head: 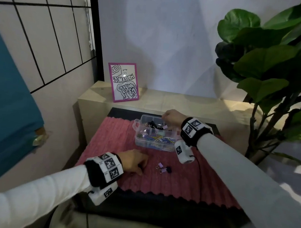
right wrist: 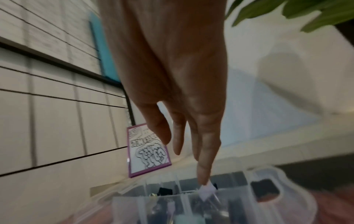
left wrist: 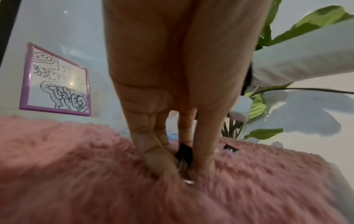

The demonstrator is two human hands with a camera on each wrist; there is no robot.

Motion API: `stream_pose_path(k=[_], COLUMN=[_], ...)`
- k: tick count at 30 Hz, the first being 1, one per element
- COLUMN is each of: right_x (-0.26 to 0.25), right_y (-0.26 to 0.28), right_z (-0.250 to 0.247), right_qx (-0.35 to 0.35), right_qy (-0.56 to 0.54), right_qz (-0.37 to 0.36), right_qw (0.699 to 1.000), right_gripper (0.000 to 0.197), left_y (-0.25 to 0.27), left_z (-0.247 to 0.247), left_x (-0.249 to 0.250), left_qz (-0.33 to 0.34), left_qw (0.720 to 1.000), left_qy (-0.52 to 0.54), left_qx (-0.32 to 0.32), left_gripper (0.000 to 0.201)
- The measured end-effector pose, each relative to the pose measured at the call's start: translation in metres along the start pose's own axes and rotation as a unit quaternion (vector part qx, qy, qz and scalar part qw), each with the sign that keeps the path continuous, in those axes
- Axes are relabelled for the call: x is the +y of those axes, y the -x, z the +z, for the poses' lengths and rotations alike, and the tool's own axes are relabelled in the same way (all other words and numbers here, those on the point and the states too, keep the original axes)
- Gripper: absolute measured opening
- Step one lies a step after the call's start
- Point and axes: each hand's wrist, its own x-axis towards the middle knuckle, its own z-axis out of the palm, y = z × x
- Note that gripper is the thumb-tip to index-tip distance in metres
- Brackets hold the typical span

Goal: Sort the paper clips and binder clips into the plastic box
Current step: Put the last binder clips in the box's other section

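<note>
The left hand (left wrist: 172, 91) is pinching a black binder clip (left wrist: 184, 153) on the pink rug (head: 158, 183). The right hand (right wrist: 172, 75) is hanging over the plastic box (head: 140, 140), fingers loosely extended, a lilac binder clip (right wrist: 206, 191) at one fingertip; whether it is gripped is unclear.

One plastic box (head: 137, 131); three binder clips (head: 163, 168) loose on the pink mat (head: 111, 134); one framed picture (head: 123, 82); one plant (head: 271, 57); two hands.

Dim room; plant (head: 271, 57) shadows fall on the wall (head: 167, 33) (wrist views motion-blurred, edges bent).
</note>
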Motion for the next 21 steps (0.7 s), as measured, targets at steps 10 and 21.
stream_pose_path(k=[10,21], right_x=[0.027,0.055], right_y=[0.109,0.110], right_z=[0.048,0.055], right_qx=[-0.191,-0.180], right_qy=[0.207,0.001], right_qz=[-0.139,-0.104], right_qw=[0.949,0.978], right_gripper=[0.030,0.017], left_y=[0.005,0.016], left_z=[-0.016,-0.046], left_x=[-0.034,-0.048], left_qz=[0.011,-0.008], left_qw=[0.952,0.913], left_qy=[0.307,0.393], left_qx=[0.004,0.110], left_gripper=[0.017,0.008])
